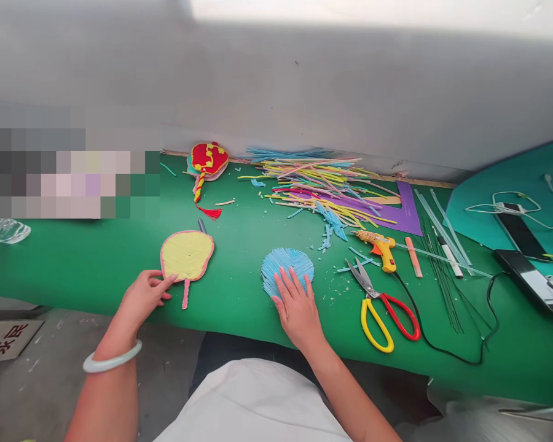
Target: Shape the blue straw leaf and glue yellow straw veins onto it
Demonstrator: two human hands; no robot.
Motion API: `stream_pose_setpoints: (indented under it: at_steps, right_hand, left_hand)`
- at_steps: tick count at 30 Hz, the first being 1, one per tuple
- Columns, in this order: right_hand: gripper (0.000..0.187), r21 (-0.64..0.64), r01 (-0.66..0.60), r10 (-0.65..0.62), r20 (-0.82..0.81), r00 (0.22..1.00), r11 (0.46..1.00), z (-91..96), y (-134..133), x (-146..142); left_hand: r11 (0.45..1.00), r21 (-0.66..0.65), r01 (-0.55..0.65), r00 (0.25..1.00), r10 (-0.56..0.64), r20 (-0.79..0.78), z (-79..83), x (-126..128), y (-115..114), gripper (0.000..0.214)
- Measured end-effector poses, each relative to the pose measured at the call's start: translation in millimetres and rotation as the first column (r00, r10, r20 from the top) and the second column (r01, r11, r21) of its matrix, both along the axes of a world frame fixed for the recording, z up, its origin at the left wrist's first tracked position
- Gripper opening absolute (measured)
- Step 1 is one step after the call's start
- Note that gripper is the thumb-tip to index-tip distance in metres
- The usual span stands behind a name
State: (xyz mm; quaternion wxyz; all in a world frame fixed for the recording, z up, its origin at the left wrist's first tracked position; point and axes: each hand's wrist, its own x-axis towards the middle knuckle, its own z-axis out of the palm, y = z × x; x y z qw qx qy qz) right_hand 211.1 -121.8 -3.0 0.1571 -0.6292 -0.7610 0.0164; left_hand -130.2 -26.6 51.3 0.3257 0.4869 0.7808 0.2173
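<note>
My right hand (297,304) lies flat, fingers stretched out, on the lower edge of a round blue fan face (287,265) made of paper strips on the green table (96,264). My left hand (142,296) rests at the table's near edge, fingertips touching the lower left rim of a yellow fan (187,255) with a pink border and pink handle. A pale bangle sits on my left wrist. Nothing is gripped by either hand.
Yellow-and-red scissors (380,307) and a yellow glue gun (381,248) with a black cord lie right of the blue fan. A heap of coloured strips (317,181) and a purple sheet are at the back. A red-and-yellow fan (207,161) lies at the back left. Phones sit far right.
</note>
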Motion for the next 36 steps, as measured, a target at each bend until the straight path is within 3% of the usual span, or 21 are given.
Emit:
stream_pose_setpoints:
  at_steps: [1,2,4,5,6,8,9,11,16,21,36]
  right_hand:
    - [0.046,-0.003,-0.002,0.002,0.0,1.0,1.0,0.4,1,2]
    - [0.045,-0.01,-0.01,0.01,-0.001,1.0,1.0,0.6,1,3]
    - [0.045,-0.034,-0.033,0.032,-0.005,0.999,0.999,0.6,2,4]
    - [0.046,-0.05,-0.045,0.044,-0.008,0.999,0.998,0.4,2,4]
    - [0.047,-0.066,-0.055,0.054,-0.01,0.998,0.996,-0.1,2,4]
    - [0.049,-0.09,-0.068,0.067,-0.013,0.998,0.994,-1.5,1,3]
    - [0.049,-0.099,-0.072,0.071,-0.013,0.997,0.993,-2.2,1,3]
    - [0.049,-0.105,-0.074,0.073,-0.015,0.997,0.992,-3.4,1,3]
    - [0.048,-0.097,-0.07,0.068,-0.022,0.997,0.993,-3.8,2,3]
    - [0.048,-0.099,-0.066,0.064,-0.023,0.998,0.993,-4.3,3,3]
    - [0.047,-0.079,-0.066,0.065,-0.019,0.998,0.995,-5.1,3,3]
  left_hand:
    - [0.996,0.084,-0.036,0.992,0.046,-0.118,4.1,5,-5,0.062]
    - [0.966,0.257,-0.004,0.953,0.081,-0.292,7.8,13,-10,0.061]
    - [0.816,0.543,0.197,0.899,0.071,-0.432,11.3,40,-24,0.046]
    - [0.728,0.587,0.354,0.892,-0.074,-0.446,10.4,58,-31,0.041]
    - [0.632,0.583,0.511,0.847,-0.253,-0.468,7.5,76,-37,0.041]
    - [0.413,0.464,0.784,0.619,-0.585,-0.524,-3.4,112,-46,0.043]
    - [0.323,0.382,0.866,0.492,-0.687,-0.535,-10.3,126,-49,0.046]
    - [0.229,0.279,0.933,0.348,-0.77,-0.534,-23.7,146,-51,0.052]
    - [0.241,0.197,0.95,0.31,-0.788,-0.532,-38.4,152,-44,0.059]
    - [0.224,0.143,0.964,0.266,-0.804,-0.533,-37.6,150,-40,0.062]
    - [0.209,0.1,0.973,0.227,-0.769,-0.598,-34.0,150,-36,0.065]
